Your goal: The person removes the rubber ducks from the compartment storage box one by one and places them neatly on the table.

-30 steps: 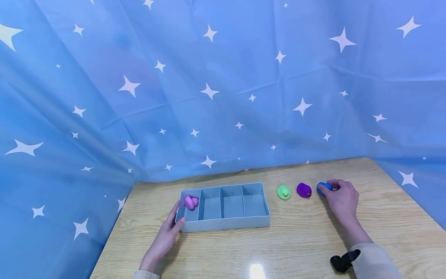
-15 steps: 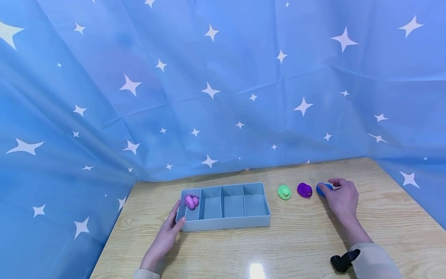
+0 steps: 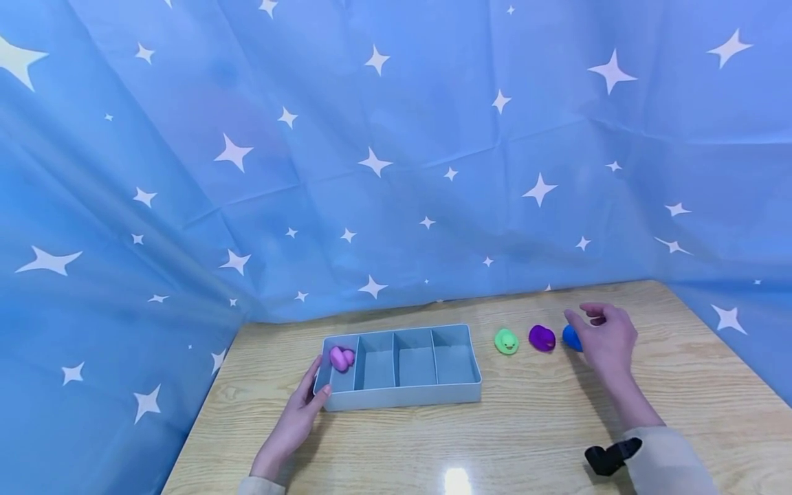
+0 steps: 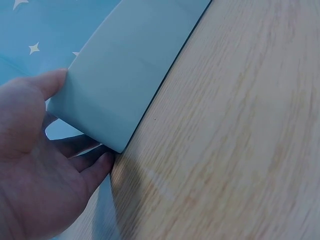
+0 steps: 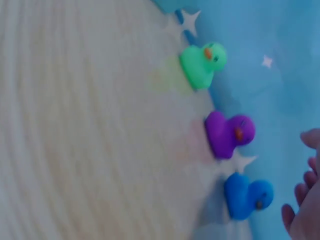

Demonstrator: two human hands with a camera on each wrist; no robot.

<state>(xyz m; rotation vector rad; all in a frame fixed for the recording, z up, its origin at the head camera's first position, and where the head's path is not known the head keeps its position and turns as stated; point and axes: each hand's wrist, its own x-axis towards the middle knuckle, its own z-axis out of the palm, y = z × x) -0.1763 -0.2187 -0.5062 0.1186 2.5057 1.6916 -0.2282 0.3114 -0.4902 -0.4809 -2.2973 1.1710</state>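
I have the left hand (image 3: 292,421) gripping the tray (image 3: 402,397) and the right hand (image 3: 611,342), fingers apart, beside the blue duck (image 3: 570,338).

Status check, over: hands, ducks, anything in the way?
Left hand grips four-compartment tray. Right hand near blue toy duck, not holding it. Purple toy duck and green toy duck stand between blue one and tray.

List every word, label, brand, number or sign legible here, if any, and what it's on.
No text can be read in any view.
Grey-blue tray: no lettering visible.
Green duck, purple duck, blue duck: no lettering visible.
Backdrop: white stars, no writing.
Black device by the right sleeve: too small to tell.
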